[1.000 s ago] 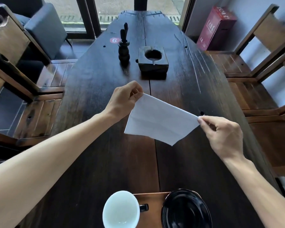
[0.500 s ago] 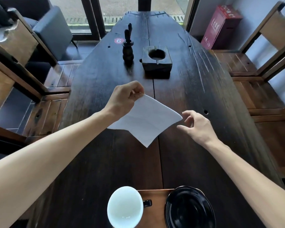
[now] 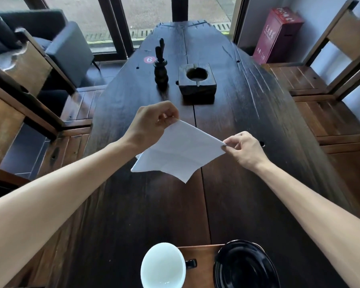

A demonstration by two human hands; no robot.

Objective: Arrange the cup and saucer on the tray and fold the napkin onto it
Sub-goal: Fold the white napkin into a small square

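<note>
A white napkin (image 3: 179, 151) hangs in the air above the middle of the dark table. My left hand (image 3: 152, 121) pinches its far corner. My right hand (image 3: 244, 148) pinches its right corner. The lower corner droops free toward me. At the near edge lies a brown wooden tray (image 3: 202, 254). A cup (image 3: 162, 266), white inside with a black handle, stands at the tray's left end. A black saucer (image 3: 244, 265) rests on its right end, apart from the cup.
Further up the dark wooden table (image 3: 247, 125) stand a square wooden ashtray (image 3: 197, 81) and a black turned holder (image 3: 160, 71), next to a red number sticker (image 3: 149, 59). Wooden chairs flank both sides. A red box (image 3: 277, 35) stands at the back right.
My right hand let go of the napkin's corner half a second ago, then took hold of it again. The napkin is stretched between both hands once more.
</note>
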